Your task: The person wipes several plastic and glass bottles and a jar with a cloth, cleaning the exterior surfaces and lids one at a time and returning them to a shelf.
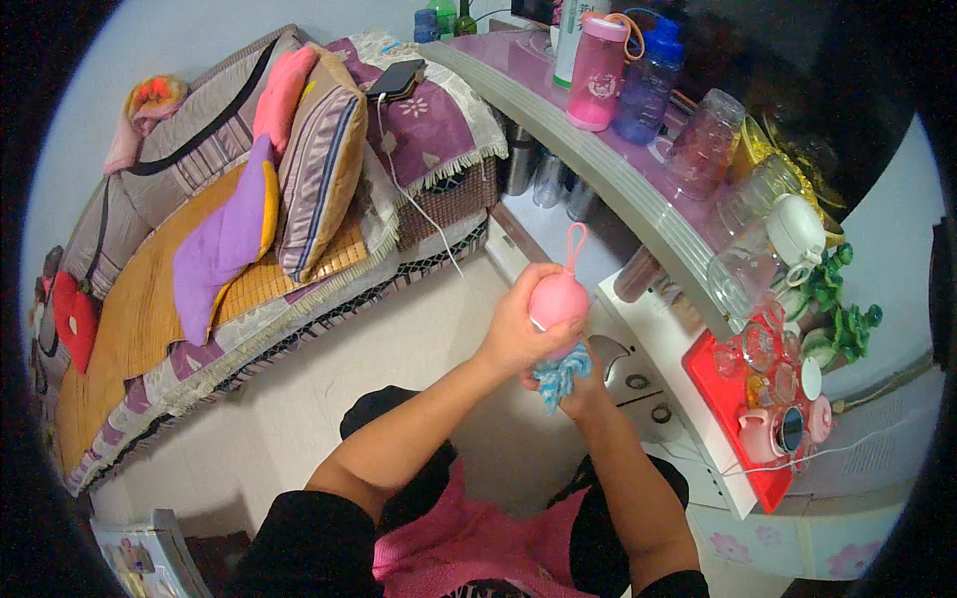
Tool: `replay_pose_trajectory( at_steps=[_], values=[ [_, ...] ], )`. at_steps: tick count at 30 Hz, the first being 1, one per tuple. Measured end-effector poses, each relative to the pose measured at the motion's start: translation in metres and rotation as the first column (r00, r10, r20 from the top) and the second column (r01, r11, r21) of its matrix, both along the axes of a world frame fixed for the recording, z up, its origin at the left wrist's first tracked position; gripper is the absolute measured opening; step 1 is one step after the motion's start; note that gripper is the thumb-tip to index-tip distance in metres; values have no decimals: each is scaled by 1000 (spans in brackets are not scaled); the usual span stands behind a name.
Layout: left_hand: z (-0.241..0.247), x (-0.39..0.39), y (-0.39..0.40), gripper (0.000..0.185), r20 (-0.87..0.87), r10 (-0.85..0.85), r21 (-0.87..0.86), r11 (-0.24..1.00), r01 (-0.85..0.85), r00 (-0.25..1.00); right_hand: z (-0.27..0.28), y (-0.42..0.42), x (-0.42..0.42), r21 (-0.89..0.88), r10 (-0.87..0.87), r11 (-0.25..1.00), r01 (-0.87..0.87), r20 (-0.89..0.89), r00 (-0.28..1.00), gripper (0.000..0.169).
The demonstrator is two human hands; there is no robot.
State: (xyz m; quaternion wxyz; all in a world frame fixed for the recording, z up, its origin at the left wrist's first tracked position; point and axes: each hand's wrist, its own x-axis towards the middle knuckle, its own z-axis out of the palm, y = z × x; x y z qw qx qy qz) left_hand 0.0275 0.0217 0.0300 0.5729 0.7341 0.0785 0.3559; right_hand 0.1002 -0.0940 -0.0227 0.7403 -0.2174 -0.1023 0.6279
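Near the middle of the head view, my left hand [519, 325] is closed around a bottle with a rounded pink lid [559, 300], which has a loop strap on top. Just below it, my right hand [587, 392] holds a crumpled blue-and-white cloth [559, 377] against the bottle's lower part. Most of the bottle's body is hidden by my fingers and the cloth. Both hands are above the floor, left of the curved shelf unit.
A curved counter [643, 194] carries a pink bottle [598, 71], a blue bottle [649, 82] and upturned glasses. Below at right, a red tray [721, 396] holds glassware and a pink mug [762, 433]. At left is a sofa with cushions [321, 179]; a phone [396, 78] lies at its end.
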Motion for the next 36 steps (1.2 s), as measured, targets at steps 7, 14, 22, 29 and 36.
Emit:
replay_pose_trajectory(
  at_steps=[7, 14, 22, 29, 36],
  values=[
    [8, -16, -3, 78, -178, -336, -290, 916, 277, 925, -7, -2, 13, -321, -289, 829, 458, 456, 842, 45],
    [-3, -19, 7, 84, -167, -277, 52, 956, 289, 946, -24, 1, 17, -306, -301, 702, 643, 691, 657, 44],
    [-10, -24, 17, 73, -300, -213, 29, 972, 232, 930, -22, 1, 18, -261, -228, 681, 684, 812, 537, 41],
    [-29, -2, 45, 58, -224, -111, -558, 829, -34, 968, 9, -13, 23, -131, 8, 806, 578, 978, 211, 30],
    [-55, 100, 101, 52, -302, 14, -491, 854, -169, 953, 39, -20, 4, -115, 344, 870, 480, 839, -422, 42]
  ],
)
